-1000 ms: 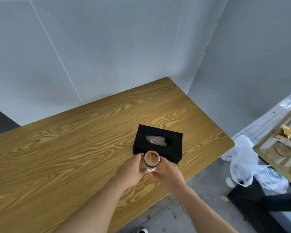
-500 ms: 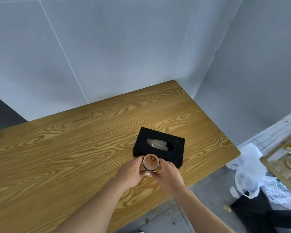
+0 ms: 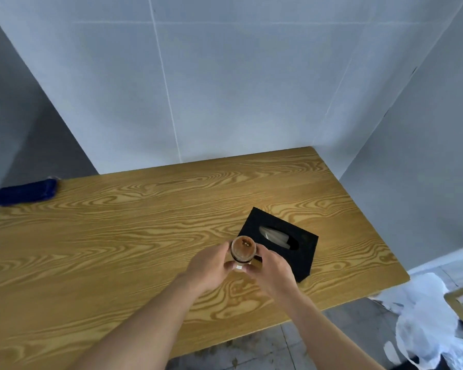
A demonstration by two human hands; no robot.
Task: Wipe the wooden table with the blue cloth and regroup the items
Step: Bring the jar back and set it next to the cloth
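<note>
Left hand (image 3: 211, 265): curled round the left side of a small jar (image 3: 243, 249), thumb near its base.
Right hand (image 3: 271, 268): wrapped round the jar's right side; both hands together clamp it.
Jar: upright, brown lid facing up, held just in front of the near-left corner of the tissue box (image 3: 280, 243).
Tissue box: black, lying on the worktop (image 3: 118, 236) toward its right end, pale tissue in the slot.
Cloth (image 3: 24, 192): blue, bunched at the worktop's far left corner, well apart from the hands.
Floor: white plastic bag (image 3: 422, 316) off the right end.
</note>
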